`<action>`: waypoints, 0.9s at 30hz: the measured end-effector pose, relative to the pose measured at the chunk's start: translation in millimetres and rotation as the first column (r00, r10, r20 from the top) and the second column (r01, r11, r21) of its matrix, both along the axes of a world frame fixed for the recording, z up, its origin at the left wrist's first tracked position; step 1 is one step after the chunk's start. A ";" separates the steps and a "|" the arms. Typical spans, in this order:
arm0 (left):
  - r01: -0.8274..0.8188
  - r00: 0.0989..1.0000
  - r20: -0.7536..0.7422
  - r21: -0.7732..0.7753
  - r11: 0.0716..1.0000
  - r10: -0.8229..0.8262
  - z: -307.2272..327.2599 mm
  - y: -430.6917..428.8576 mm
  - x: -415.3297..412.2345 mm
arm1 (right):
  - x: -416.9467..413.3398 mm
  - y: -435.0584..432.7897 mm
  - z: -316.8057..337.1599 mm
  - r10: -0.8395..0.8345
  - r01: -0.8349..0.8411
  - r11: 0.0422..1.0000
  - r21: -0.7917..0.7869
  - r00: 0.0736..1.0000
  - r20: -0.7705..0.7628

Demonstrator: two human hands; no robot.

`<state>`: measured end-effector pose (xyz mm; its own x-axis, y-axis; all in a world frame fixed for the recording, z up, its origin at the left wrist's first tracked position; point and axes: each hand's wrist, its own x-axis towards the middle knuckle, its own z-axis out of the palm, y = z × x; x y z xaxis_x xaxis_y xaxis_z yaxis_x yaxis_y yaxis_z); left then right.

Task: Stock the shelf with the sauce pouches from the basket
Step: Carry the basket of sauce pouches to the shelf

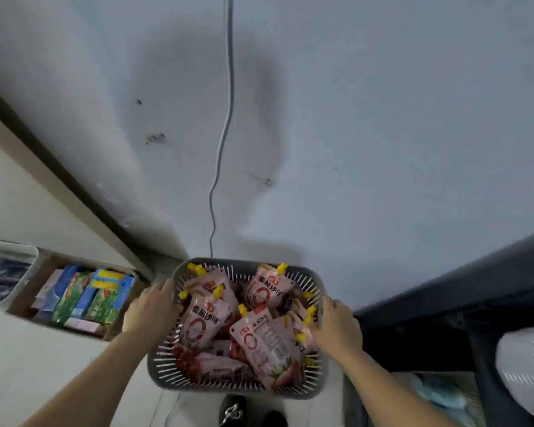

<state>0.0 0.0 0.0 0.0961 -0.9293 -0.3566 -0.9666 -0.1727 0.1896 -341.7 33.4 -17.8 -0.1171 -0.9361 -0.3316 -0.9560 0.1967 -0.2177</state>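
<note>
Basket (167, 377), grey and slotted, is held off the ground and filled with pouches (269, 340). Left hand (153, 309) grips its left rim and right hand (336, 328) its right rim, fingers curled over the edge. A box (22, 298) of packets sits close on the left and a dark unit (444, 291) close on the right. A cable (221, 143) trails across the open grey surface ahead. A shoe (233, 411) shows below the basket.

Seemingly a shop: a carton (24, 298) of packaged goods (84, 298) and a basket (244, 264) of identical sauce pouches (202, 322).
</note>
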 end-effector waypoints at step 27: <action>-0.706 0.602 -0.503 0.028 0.708 0.620 -86.0 34.1 12.6 | 24.6 -7.1 -52.4 -0.614 0.660 0.750 0.037 0.675 0.409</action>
<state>12.6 34.1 -86.0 0.5809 -0.7186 -0.3823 -0.3892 -0.6577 0.6449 -317.2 26.3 -70.2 -0.5875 -0.7116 -0.3853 -0.4432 0.6813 -0.5826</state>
